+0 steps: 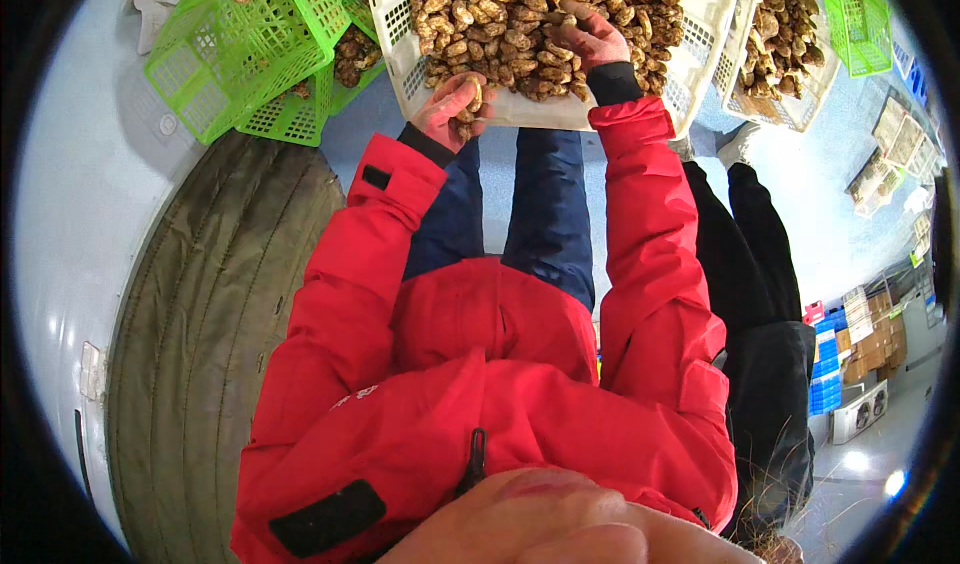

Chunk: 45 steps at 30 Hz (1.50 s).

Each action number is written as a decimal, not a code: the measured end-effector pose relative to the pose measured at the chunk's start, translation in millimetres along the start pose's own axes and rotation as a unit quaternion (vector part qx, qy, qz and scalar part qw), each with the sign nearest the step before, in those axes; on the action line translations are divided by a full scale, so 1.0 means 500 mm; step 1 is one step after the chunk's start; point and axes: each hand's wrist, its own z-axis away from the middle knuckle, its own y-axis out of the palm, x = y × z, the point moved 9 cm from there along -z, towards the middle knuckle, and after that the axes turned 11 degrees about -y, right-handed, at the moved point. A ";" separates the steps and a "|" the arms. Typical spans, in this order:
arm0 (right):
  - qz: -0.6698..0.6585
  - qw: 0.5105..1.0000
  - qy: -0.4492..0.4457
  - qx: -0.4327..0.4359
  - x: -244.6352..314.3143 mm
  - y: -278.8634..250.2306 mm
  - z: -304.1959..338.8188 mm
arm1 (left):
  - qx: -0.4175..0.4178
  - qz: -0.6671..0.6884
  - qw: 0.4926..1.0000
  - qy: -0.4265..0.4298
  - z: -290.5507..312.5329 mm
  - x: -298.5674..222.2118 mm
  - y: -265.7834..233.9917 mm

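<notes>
A white plastic crate (560, 114) in front of me holds a heap of brown and cream knobbly pieces that look like mushrooms (510, 44). Over the crate's near left corner, my left hand (447, 112) is closed around a few of these mushrooms (470, 104). My right hand (594, 40) reaches into the heap at its right half. Its thumb and fingers are bent together on a mushroom (568, 22), partly covered by the fingers. Both my forearms are in red sleeves with black cuffs.
Green plastic baskets (240, 54) stand tilted at the left, with some mushrooms in them. Another white crate (800, 104) of mushrooms is on the right, beside a green basket (857, 14). A person in black trousers (745, 244) stands close on my right. A dark quilted cover (215, 344) hangs at left.
</notes>
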 end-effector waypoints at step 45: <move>-0.114 0.987 -0.042 -0.107 0.045 -0.060 0.085 | 0.168 0.166 0.971 0.045 -0.099 -0.105 0.224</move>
